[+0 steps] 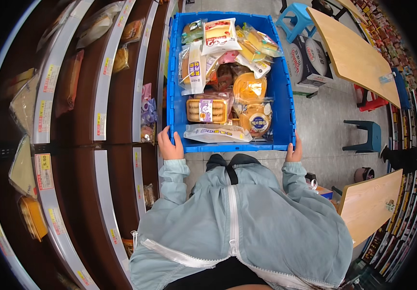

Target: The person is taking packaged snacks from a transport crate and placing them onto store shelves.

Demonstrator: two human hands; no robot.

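Note:
A blue plastic crate (230, 148) filled with packaged breads and cakes is in front of me. My left hand (171, 145) grips its near left corner, and my right hand (294, 148) grips the near right corner; some fingers are hidden by the walls. Inside, a tray of small pastries (207, 110) lies at left, with a long white-wrapped bread (217, 133) along the near wall. Two round packaged breads, one (250, 87) beyond the other (255, 119), lie at right. A white and red bread packet (221, 35) rests on the pile's far part.
Store shelves (100, 90) with price labels and scattered packaged breads stand close at left. At right are a wooden table (357, 54), a light blue stool (298, 18), a dark carton (311, 59), a teal stool (367, 136) and another wooden table (369, 206).

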